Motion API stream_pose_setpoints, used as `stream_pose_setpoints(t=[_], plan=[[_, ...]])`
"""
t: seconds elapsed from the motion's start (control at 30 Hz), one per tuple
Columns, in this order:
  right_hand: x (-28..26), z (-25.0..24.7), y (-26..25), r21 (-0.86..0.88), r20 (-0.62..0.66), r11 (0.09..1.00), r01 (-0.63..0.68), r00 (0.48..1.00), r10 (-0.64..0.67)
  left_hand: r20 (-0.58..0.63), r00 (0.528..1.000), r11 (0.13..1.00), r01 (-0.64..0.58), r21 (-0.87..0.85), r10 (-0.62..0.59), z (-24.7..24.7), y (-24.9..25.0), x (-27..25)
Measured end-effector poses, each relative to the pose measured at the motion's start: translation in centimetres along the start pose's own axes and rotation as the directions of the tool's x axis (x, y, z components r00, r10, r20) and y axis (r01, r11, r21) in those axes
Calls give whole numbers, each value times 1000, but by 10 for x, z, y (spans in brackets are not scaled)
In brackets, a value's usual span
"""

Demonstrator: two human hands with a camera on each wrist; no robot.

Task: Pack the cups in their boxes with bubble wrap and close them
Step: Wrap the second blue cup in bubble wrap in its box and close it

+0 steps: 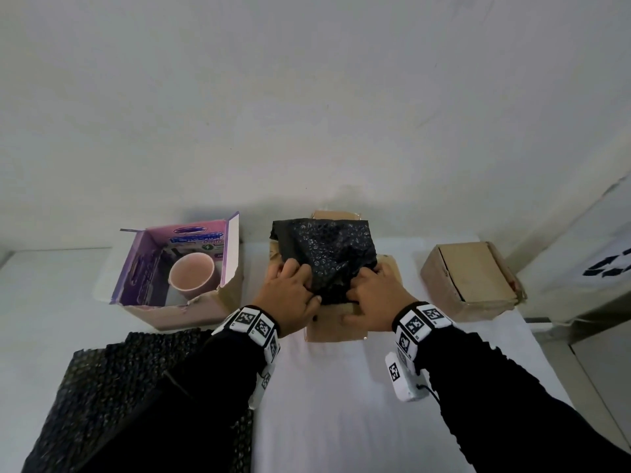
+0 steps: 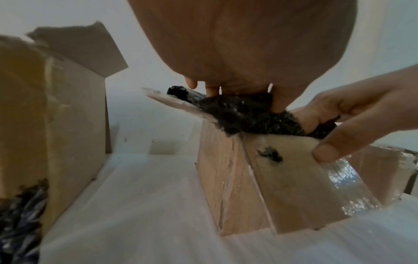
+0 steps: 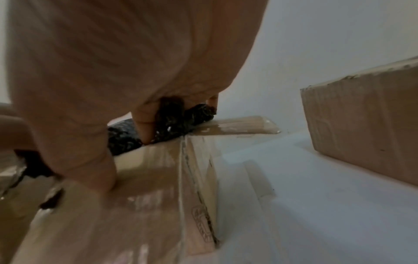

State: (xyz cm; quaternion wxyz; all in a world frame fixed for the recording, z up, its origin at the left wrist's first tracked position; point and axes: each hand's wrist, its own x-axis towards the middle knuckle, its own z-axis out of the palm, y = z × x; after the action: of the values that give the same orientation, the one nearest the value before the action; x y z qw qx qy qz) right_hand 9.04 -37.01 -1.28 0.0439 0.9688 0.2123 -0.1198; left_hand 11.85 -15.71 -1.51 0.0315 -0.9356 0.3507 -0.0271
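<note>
A sheet of black bubble wrap bulges out of the open middle cardboard box. My left hand grips the wrap's left near edge, and my right hand grips its right near edge with the thumb on the box's front flap. In the wrist views the wrap is bunched under curled fingers at the box rim. Any cup in this box is hidden. A pink cup stands unwrapped in the open purple-lined box at the left.
A shut cardboard box sits at the right on the white table. More black bubble wrap lies at the near left under my left sleeve. A white wall rises behind the boxes.
</note>
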Motion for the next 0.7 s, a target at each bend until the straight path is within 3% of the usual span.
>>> stream_pose_setpoints(t=[0.13, 0.23, 0.3, 0.37, 0.57, 0.7], plan=[[3, 2, -1, 109, -24, 992, -61, 998, 64, 29, 997, 997, 69, -39, -68, 2, -4, 3], [1, 1, -1, 162, -216, 985, -58, 972, 93, -88, 993, 994, 72, -81, -79, -6, -4, 9], [-2, 1, 2, 145, -289, 988, -47, 953, 87, -46, 997, 996, 66, -58, -69, -8, -6, 12], [-6, 0, 6, 134, -267, 990, -38, 961, 73, 44, 998, 997, 44, -61, -41, -6, -5, 12], [-5, 0, 6, 113, -140, 992, -48, 988, 64, 14, 994, 994, -111, 8, 111, -7, 4, 0], [0, -7, 8, 202, -163, 972, -120, 975, 154, 123, 992, 999, -42, 19, 39, -15, 0, 4]])
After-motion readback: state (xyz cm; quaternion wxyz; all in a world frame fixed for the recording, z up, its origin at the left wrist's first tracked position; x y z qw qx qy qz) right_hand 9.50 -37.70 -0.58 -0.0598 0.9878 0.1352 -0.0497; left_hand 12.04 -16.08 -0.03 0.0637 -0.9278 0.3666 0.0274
